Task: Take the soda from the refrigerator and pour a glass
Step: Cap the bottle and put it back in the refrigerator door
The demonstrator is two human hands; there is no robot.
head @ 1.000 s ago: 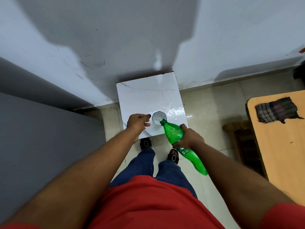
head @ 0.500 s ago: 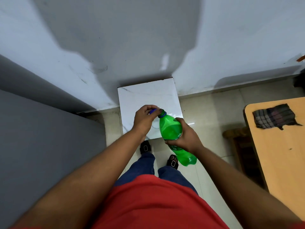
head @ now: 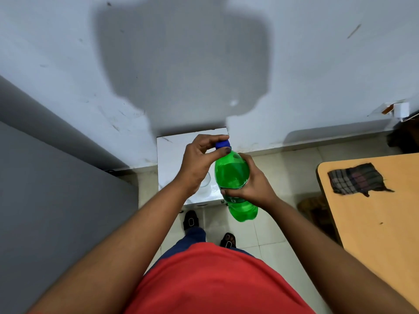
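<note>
A green soda bottle [head: 231, 175] is held nearly upright above a small white marble-topped table [head: 172, 155]. My right hand [head: 251, 184] grips its body around the middle. My left hand [head: 199, 159] has its fingertips closed on the blue cap [head: 222, 145] at the bottle's neck. A clear glass [head: 205, 182] stands on the table, mostly hidden behind my left wrist; only part of its rim and wall shows.
A grey refrigerator side [head: 56, 200] fills the left. A wooden table [head: 374, 211] with a checked cloth [head: 356, 181] stands at the right, a wooden stool [head: 315, 207] beside it. The pale wall [head: 204, 64] rises just behind the small table. My sandalled feet [head: 191, 220] stand on tiled floor.
The bottle has swung from tilted over the glass to nearly upright and risen. My left hand left the glass and closed on the blue cap at the neck.
</note>
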